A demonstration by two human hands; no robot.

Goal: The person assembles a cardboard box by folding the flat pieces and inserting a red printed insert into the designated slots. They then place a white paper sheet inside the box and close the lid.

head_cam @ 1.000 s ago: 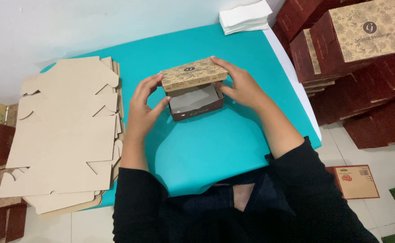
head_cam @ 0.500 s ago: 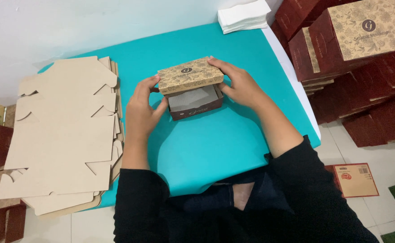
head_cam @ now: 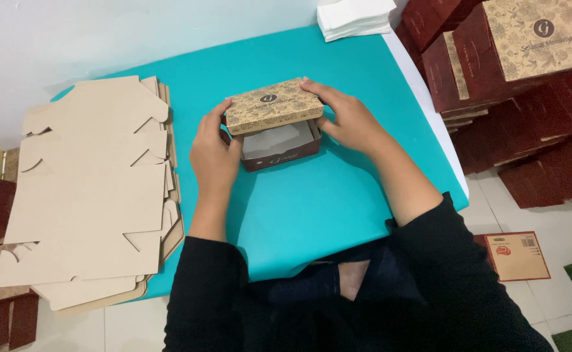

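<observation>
So the biggest thing here is the turquoise tabletop (head_cam: 312, 208), which fills most of the view and runs up against a pale wall. On its left edge sits a fat stack of flat, die-cut tan cardboard box blanks (head_cam: 90, 195), unfolded, with notched flaps sticking out and hanging a bit over the table's edge. Off to the right, beside the table, there's a pile of finished maroon cardboard boxes with tan floral-print lids (head_cam: 520, 72), stacked at a lean against each other. At the far end of the table is a small stack of folded white paper sheets (head_cam: 354, 16). Down on the tiled floor at the right lies a small flat brown carton with a red label (head_cam: 517, 255). Then the main event: a small maroon cardboard box with a tan floral-print hinged lid (head_cam: 273, 124) sits on the tabletop near the middle, a little towards the far side. Its lid is partly raised, so you can see white paper lining inside. The left hand (head_cam: 213, 153) is pressed against the box's left end, fingers curled up to the lid's corner. The right hand (head_cam: 348, 117) lies over the lid's right end, fingers spread along its far edge. So both hands are clamped on the same box, one at each end.
</observation>
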